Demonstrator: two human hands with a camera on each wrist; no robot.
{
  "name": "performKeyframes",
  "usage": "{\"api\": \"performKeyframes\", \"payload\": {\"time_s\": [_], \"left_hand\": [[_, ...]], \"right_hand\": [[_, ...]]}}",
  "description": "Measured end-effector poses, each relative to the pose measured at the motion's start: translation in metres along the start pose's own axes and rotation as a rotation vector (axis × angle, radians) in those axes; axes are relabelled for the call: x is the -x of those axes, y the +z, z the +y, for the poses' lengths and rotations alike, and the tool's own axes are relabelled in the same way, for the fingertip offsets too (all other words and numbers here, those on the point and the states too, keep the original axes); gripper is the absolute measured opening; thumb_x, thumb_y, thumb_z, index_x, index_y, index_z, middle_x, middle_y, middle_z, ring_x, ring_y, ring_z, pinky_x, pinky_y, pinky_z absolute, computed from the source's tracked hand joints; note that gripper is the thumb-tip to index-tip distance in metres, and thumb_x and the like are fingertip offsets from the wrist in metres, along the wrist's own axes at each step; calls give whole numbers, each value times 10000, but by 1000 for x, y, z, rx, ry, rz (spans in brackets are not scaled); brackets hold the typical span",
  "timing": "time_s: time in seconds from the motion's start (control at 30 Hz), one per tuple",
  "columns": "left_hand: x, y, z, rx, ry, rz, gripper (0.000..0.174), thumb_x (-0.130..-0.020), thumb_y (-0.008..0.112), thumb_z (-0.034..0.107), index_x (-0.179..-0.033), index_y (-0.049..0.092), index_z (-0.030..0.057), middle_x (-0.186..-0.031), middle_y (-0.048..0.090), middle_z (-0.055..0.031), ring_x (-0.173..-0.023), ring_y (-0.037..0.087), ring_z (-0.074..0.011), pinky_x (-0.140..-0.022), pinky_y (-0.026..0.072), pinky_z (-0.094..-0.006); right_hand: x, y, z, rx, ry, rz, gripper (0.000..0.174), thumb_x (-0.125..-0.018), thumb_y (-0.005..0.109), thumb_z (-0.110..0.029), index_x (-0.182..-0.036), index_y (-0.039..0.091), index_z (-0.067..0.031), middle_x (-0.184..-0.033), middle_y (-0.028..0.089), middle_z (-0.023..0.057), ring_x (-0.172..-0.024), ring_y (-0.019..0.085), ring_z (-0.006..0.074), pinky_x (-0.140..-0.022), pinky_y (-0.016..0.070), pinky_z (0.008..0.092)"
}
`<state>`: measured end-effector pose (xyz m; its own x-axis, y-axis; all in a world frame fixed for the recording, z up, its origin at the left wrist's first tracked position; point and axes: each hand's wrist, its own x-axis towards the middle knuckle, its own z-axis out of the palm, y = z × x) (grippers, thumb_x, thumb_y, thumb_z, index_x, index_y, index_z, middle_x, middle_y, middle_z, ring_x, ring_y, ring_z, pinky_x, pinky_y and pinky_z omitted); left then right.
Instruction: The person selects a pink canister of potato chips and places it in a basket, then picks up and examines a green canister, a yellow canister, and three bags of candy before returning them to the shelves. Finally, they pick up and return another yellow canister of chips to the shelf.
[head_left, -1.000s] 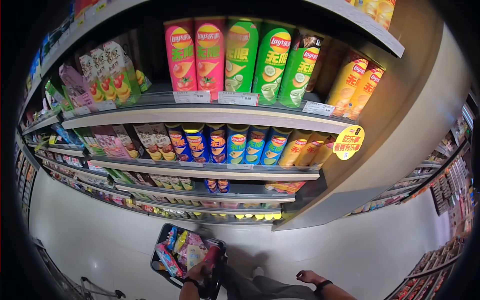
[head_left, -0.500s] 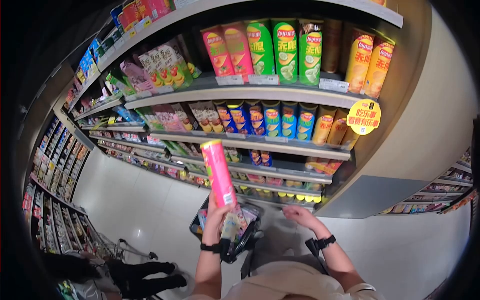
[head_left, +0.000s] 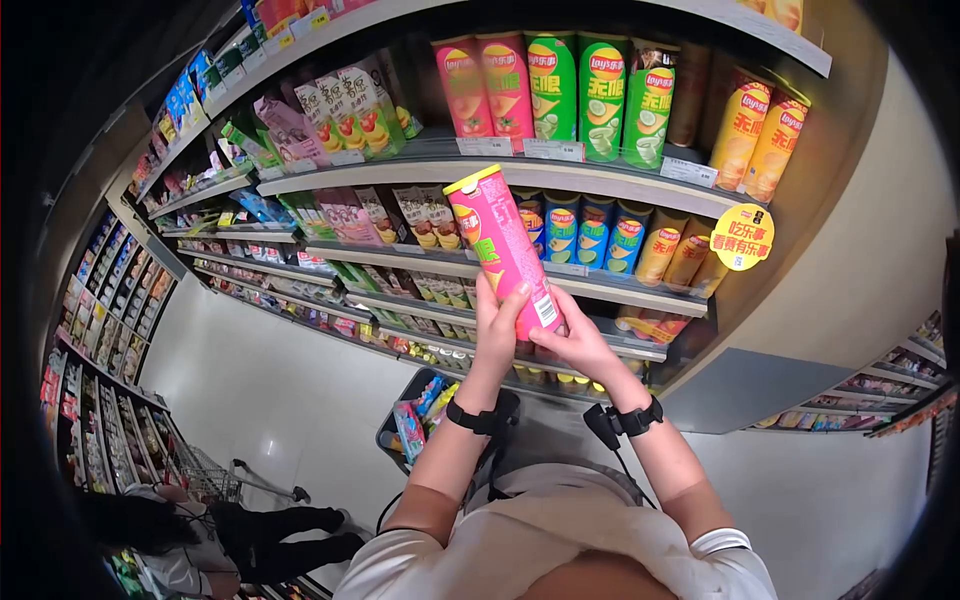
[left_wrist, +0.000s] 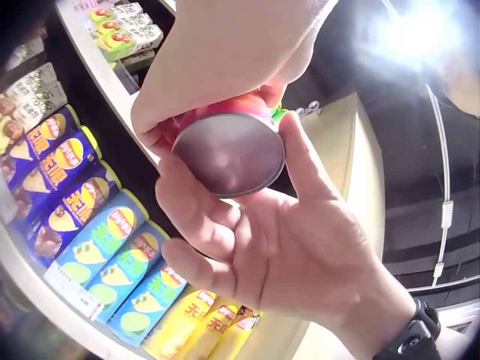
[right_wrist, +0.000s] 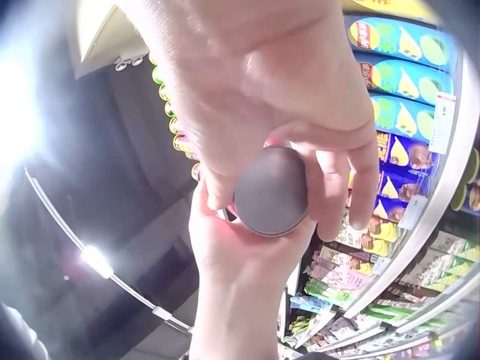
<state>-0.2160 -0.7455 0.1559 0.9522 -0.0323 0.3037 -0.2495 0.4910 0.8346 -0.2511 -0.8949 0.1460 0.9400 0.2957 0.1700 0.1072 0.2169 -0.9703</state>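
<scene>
A tall pink Lay's chip canister (head_left: 505, 250) with a yellow lid is held up, tilted, in front of the shelves. Its barcode side faces me in the head view. My left hand (head_left: 493, 328) grips its lower part from the left, thumb across the front. From the right, my right hand (head_left: 580, 342) holds the lower end, thumb near the barcode. Both wrist views look at the canister's round metal base (left_wrist: 229, 155), with fingers of the two hands curled about it. Below the left forearm, a dark shopping basket (head_left: 392, 440) with snack packs is partly hidden.
Shelves hold pink and green canisters (head_left: 604, 95), blue ones (head_left: 593, 232) and orange ones (head_left: 742, 125). A round yellow sign (head_left: 742, 237) sticks out at the shelf end. At lower left are a person in dark trousers (head_left: 285, 540) and a shopping cart (head_left: 205, 472).
The canister has come up out of the basket in the left hand, to shelf height. The right hand has moved in from the right and now holds its lower end too.
</scene>
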Motion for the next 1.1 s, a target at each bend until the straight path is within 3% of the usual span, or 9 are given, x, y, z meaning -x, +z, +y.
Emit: {"api": "performKeyframes", "payload": {"time_s": [0.13,0.27,0.37,0.4,0.47,0.57,0.67,0.87,1.1], "left_hand": [[-49,-7,26,-67,153,-33,489,-950,660,116,-1349,397,14,-1252,566,-101,-1111,568,-150,-993,460,-326],[-137,-31,77,-340,438,109,576,-909,751,188,-1317,399,-15,-1217,563,-127,-1091,567,-173,-985,456,-331],[-210,-43,107,-428,722,158,616,-881,789,212,-1302,418,-39,-1254,549,-139,-1114,555,-190,-993,437,-338],[-229,-44,117,-493,752,152,655,-854,813,228,-1299,420,-48,-1246,561,-149,-1112,569,-204,-988,446,-346],[-268,-53,121,-583,820,121,696,-828,835,249,-1297,421,-55,-1236,580,-164,-1100,591,-222,-972,464,-357],[-312,-67,110,-716,890,119,760,-784,858,255,-1299,412,-82,-1235,590,-217,-1094,621,-285,-964,481,-382],[-336,-78,92,-778,864,74,794,-765,866,279,-1304,412,-88,-1226,593,-240,-1112,620,-327,-966,482,-394],[-340,-92,72,-980,701,19,763,-832,803,345,-1336,400,-63,-1181,668,-201,-1077,665,-278,-926,505,-366],[-335,-95,86,-1132,605,5,872,-776,792,519,-1346,418,-25,-1142,675,-230,-1039,671,-389,-869,534,-444]], "right_hand": [[-29,-28,-11,157,-120,9,655,-935,710,-137,-1494,374,-75,-1222,622,103,-1044,633,135,-883,527,280],[-46,-64,-69,697,-398,359,488,-873,736,-175,-1318,569,-66,-1224,638,92,-1158,609,216,-981,459,344],[-57,-97,-109,1121,-620,567,468,-848,721,-168,-1278,577,-52,-1299,568,155,-1240,533,335,-1056,418,401],[-61,-109,-113,1245,-627,653,501,-850,720,-173,-1309,552,-67,-1378,502,168,-1316,467,362,-1119,353,459],[-71,-137,-114,1537,-678,815,571,-862,722,-209,-1376,502,-95,-1468,419,179,-1409,364,378,-1168,260,527],[-81,-163,-107,1638,-590,940,649,-908,692,-333,-1465,432,-123,-1557,337,169,-1484,252,357,-1180,194,579],[-85,-180,-92,1750,-438,967,637,-926,660,-385,-1462,437,-125,-1560,342,146,-1489,243,341,-1184,166,590],[-91,-187,-84,1776,-497,1002,578,-930,633,-424,-1409,502,-128,-1519,409,106,-1462,292,320,-1183,165,567],[-102,-193,-72,1808,-640,1130,552,-905,615,-441,-1368,541,-148,-1488,462,79,-1432,349,298,-1162,221,514]]}}
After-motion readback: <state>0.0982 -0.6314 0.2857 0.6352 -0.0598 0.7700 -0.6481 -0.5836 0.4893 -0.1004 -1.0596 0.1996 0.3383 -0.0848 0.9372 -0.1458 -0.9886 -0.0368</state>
